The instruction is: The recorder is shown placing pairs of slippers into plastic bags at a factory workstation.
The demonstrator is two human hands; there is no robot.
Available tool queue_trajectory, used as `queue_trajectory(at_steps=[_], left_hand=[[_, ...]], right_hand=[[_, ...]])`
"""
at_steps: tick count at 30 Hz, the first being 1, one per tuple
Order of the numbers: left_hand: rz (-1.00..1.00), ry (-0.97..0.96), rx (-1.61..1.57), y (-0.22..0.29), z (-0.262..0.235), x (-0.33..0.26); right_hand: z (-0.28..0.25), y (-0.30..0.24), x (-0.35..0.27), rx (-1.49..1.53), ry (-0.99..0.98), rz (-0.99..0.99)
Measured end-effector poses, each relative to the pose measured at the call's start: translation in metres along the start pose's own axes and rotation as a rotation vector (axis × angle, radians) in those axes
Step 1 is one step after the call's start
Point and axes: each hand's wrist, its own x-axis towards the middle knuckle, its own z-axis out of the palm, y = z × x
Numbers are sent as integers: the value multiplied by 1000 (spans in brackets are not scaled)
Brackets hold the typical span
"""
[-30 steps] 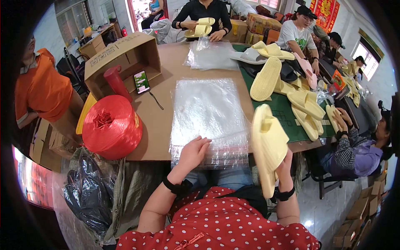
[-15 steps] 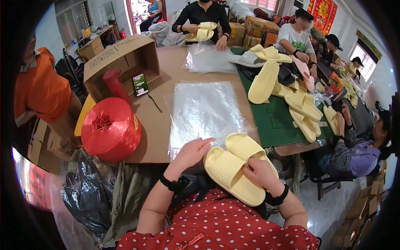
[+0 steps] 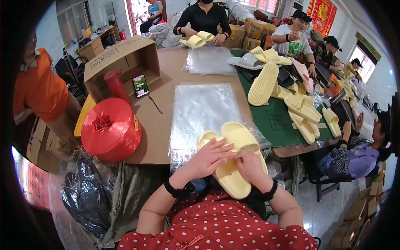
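Note:
A pair of pale yellow slippers (image 3: 234,184) is held side by side in front of me, toes pointing away, at the table's near edge. My right hand (image 3: 251,167) is closed on the pair by the straps. Across the top of the left slipper lies my left hand (image 3: 207,158), its fingers stretched out and slightly apart, covering much of that strap. Beyond and partly under the toes is a stack of clear plastic bags (image 3: 204,102). Clear film also shows just right of the slippers; whether it belongs to the stack I cannot tell.
On the left stand a red twine roll (image 3: 109,132), an open cardboard box (image 3: 121,50), a red cup (image 3: 116,85) and a phone (image 3: 141,86). Several slippers (image 3: 302,106) lie on a green mat (image 3: 271,125) to the right. Co-workers surround the table; one across handles yellow slippers (image 3: 198,39).
The slippers have moved slightly forward and left over the bags' near edge. My left hand has come onto the left slipper. The person opposite has lowered their slippers to the table.

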Motion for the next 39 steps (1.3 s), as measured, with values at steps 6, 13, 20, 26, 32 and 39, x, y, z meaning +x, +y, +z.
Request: queue_trajectory(at_steps=[6, 13, 20, 26, 32, 39], left_hand=[[86, -48, -267, 2, -3, 4], [97, -76, -434, 7, -18, -8], [-21, 176, 32, -17, -46, -46], [-566, 793, -221, -47, -39, -79], [-1026, 473, -232, -67, -41, -76], [-899, 442, -343, -66, -22, -60]], right_hand=[[32, 2, 47, 144, 79, -86], [82, 6, 138, -72, 190, -62], [89, -15, 136, -62, 203, 20], [-5, -29, 14, 369, -482, -48], [-89, 15, -9, 906, -361, 325], [-40, 56, 49, 355, -129, 576]])
